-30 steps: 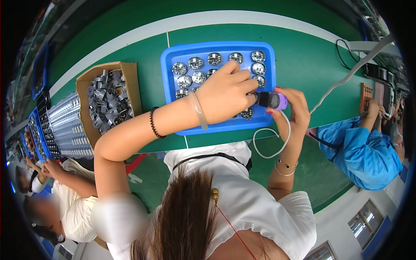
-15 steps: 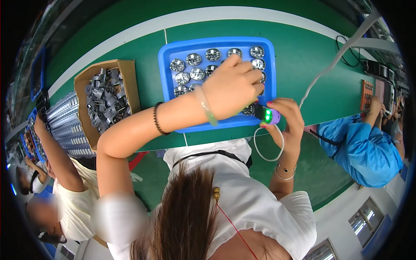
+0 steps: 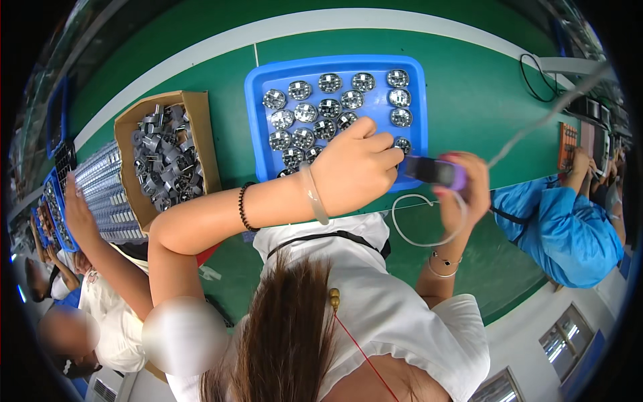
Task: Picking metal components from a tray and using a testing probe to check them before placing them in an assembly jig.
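A blue plastic tray lies on the green table, with rows of round silver-and-black electronic modules in it. My left hand is closed with bent fingers over the tray's near right part, hiding some modules. Beside its fingertips sits one round module; whether the fingers hold anything is hidden. Just right of the tray, my right hand grips a small purple-and-black handheld device, blurred by motion. Its black end points toward my left hand, and its window looks dark.
Left of the tray stands a cardboard box of grey pronged parts, with stacked clear trays beyond it. A white cable runs at the right. Co-workers sit on both sides; one wears a blue smock.
The device has moved right, away from the tray, and its green light no longer shows. My left hand has shifted nearer me, uncovering more modules. The left co-worker's arm has moved.
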A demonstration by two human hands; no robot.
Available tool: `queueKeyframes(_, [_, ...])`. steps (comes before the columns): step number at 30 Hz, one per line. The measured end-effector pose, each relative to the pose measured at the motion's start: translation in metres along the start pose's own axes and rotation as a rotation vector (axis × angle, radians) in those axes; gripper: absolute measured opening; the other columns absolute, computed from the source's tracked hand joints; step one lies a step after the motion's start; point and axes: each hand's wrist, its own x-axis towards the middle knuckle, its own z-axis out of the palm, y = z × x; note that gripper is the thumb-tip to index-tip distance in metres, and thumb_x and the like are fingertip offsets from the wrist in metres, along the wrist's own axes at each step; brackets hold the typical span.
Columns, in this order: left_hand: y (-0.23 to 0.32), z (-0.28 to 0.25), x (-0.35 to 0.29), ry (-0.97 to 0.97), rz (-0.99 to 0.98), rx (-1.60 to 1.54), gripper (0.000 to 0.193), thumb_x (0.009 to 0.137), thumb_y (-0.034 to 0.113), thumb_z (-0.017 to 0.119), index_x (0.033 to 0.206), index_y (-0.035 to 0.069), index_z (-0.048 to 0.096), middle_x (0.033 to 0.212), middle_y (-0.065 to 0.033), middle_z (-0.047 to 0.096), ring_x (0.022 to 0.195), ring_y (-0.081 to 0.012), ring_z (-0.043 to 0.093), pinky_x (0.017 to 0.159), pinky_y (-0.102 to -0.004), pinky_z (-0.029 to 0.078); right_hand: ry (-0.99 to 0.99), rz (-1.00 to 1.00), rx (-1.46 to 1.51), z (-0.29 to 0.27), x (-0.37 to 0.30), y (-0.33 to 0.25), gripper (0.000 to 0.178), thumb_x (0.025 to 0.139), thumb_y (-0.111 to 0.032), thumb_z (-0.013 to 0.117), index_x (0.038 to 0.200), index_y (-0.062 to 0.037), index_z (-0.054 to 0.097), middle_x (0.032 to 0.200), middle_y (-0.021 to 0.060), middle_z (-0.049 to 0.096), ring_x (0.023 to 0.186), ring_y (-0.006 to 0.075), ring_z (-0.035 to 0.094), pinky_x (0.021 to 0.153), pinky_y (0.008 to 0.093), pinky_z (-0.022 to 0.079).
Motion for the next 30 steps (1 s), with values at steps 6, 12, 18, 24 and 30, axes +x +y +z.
queueKeyframes(6, [0.006,0.013,0.001,-0.001,-0.017,0.045,0.008,0.063,0.015,0.058,0.068,0.010,0.061,0.067,0.0002,0.046,0.071,-0.0153,0.048,0.068,-0.0297,0.035,0.285,-0.055,0.250,-0.001,0.019,0.001,0.049,0.072,-0.025,0.079,0.105,0.0057,0.058,0.101,0.0140,0.056,0.093,0.0223,0.057,0.082,0.0320,0.048])
queueKeyframes(12, [0.004,0.006,0.008,-0.032,-0.006,-0.057,0.014,0.070,0.016,0.061,0.082,0.009,0.065,0.076,-0.0001,0.057,0.076,-0.0157,0.053,0.071,-0.0300,0.037,0.133,-0.011,0.251,0.022,0.051,-0.006,0.046,0.067,-0.008,0.079,0.107,0.0038,0.060,0.103,0.0134,0.058,0.093,0.0215,0.057,0.081,0.0293,0.047])
queueKeyframes(18, [-0.041,-0.037,0.004,0.115,-0.206,-0.004,0.005,0.072,0.015,0.063,0.072,0.010,0.062,0.073,-0.0018,0.057,0.075,-0.0195,0.055,0.073,-0.0332,0.037,-0.077,-0.098,0.123,0.039,0.085,-0.004,0.041,0.069,-0.002,0.075,0.108,0.0006,0.062,0.106,0.0114,0.058,0.095,0.0205,0.057,0.084,0.0282,0.046])
queueKeyframes(24, [-0.060,-0.053,-0.010,0.131,-0.337,0.006,0.008,0.074,0.015,0.067,0.080,0.010,0.065,0.078,-0.0011,0.059,0.078,-0.0205,0.055,0.075,-0.0330,0.037,-0.155,-0.159,0.065,0.054,0.098,-0.002,0.040,0.069,-0.003,0.075,0.107,-0.0031,0.064,0.100,0.0115,0.062,0.089,0.0215,0.059,0.079,0.0284,0.047])
queueKeyframes(30, [-0.067,-0.039,0.004,0.179,-0.262,0.042,0.010,0.072,0.018,0.068,0.078,0.011,0.065,0.077,0.0004,0.058,0.081,-0.0183,0.054,0.077,-0.0329,0.037,-0.147,-0.123,0.085,0.053,0.097,0.000,0.040,0.069,-0.002,0.075,0.107,-0.0019,0.063,0.100,0.0106,0.061,0.090,0.0198,0.058,0.079,0.0277,0.047])
